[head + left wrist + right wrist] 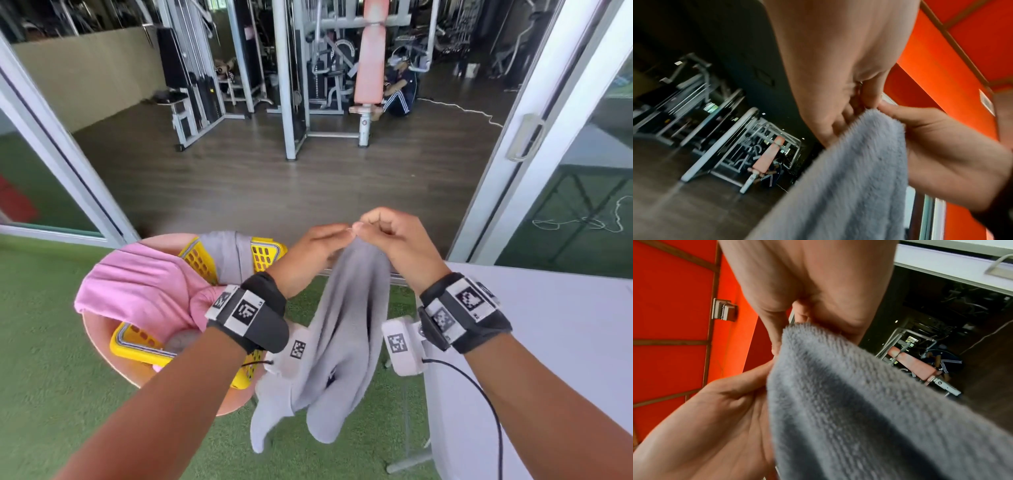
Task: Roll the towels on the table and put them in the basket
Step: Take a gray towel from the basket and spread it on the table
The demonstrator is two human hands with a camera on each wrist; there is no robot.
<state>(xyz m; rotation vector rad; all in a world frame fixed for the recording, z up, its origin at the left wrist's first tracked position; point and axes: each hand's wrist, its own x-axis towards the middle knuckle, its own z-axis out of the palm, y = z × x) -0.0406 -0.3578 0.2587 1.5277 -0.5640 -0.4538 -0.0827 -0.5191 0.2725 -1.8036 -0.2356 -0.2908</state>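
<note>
Grey towel hangs unrolled in the air, its top edge pinched by left hand and right hand together. Pink towel and another grey one (both loosely draped) already occupy the yellow basket; rolling remains.

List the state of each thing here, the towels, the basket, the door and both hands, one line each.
grey towel: unrolled, hanging in the air from its top edge.
left hand: pinching the grey towel's top edge.
right hand: pinching the same edge, close beside the left hand.
pink towel: unrolled, draped over the basket.
yellow basket: upright on a pink stool, another grey towel hanging over its far rim.
sliding door: open.
</note>
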